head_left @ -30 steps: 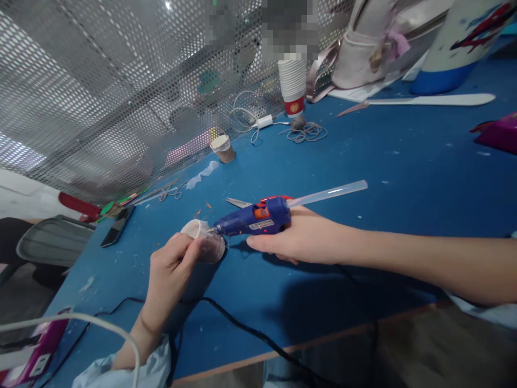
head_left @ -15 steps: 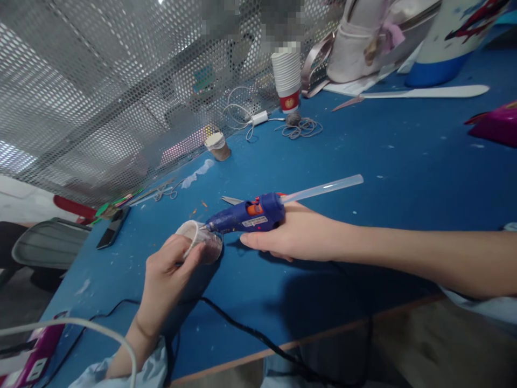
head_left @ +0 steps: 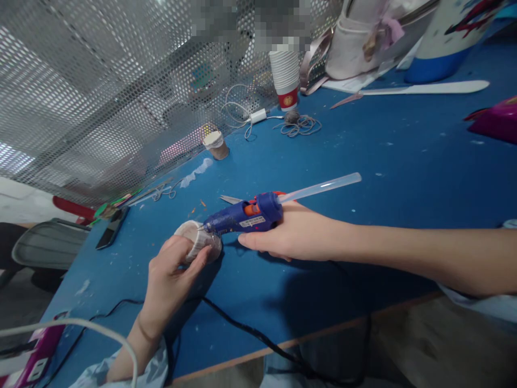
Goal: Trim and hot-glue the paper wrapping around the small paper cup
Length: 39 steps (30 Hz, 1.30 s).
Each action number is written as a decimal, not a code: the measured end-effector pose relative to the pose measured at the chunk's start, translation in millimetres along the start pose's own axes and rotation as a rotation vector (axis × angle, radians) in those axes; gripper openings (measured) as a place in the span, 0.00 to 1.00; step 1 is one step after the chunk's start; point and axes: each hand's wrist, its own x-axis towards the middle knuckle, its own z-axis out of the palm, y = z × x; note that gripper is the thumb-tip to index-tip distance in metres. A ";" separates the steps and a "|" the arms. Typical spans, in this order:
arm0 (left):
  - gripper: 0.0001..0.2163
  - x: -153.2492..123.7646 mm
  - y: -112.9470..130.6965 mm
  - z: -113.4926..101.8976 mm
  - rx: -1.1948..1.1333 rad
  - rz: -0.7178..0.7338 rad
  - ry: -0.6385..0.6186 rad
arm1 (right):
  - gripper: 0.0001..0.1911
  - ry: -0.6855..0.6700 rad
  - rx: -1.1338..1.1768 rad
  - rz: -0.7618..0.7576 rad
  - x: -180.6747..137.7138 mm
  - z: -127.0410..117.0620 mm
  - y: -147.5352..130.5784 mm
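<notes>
Head camera, nearest first: along the front of the desk (head_left: 404, 178), a black cord (head_left: 246, 321); could snag on a sleeve (head_left: 147, 362) and, if joined to the blue glue gun (head_left: 238, 217), jerk it, though impossible to trace that far. Beyond that, most worrying at the nozzle (head_left: 202, 227), aimed at the rim of a tilted whitish cup (head_left: 213, 246) close to the fingers (head_left: 176, 250) of the left hand (head_left: 168, 275): could burn skin through a slip or a sudden turn of the cup, or drip and string with too hard a squeeze. Too small to tell whether touching there or barely apart. Pinching that cup with the left hand nearly closed, fingers inside the mouth, thumb outside. Gripping the gun with the right hand (head_left: 297, 231), wrapped closely round; no telling how far squeezed at the hidden trigger. Out of the gun's back, a clear glue stick (head_left: 323, 187). Behind, partly hidden, scissors (head_left: 231, 199); could be knocked by a careless swing. Farther off, a small brown cup (head_left: 219, 152), grey yarn (head_left: 297, 129) and a stack of paper cups (head_left: 284, 75).
</notes>
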 end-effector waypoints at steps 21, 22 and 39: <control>0.16 -3.0 -3.4 5.2 0.158 0.054 0.046 | 0.14 -0.011 -0.012 -0.014 -0.1 0.3 0.9; 0.16 -3.2 -3.8 5.5 0.161 0.057 0.046 | 0.14 -0.013 -0.007 -0.009 -0.2 0.3 0.6; 0.12 -6.4 -8.8 4.5 0.216 0.085 0.014 | 0.15 -0.015 -0.042 -0.008 -1.0 -0.2 -2.2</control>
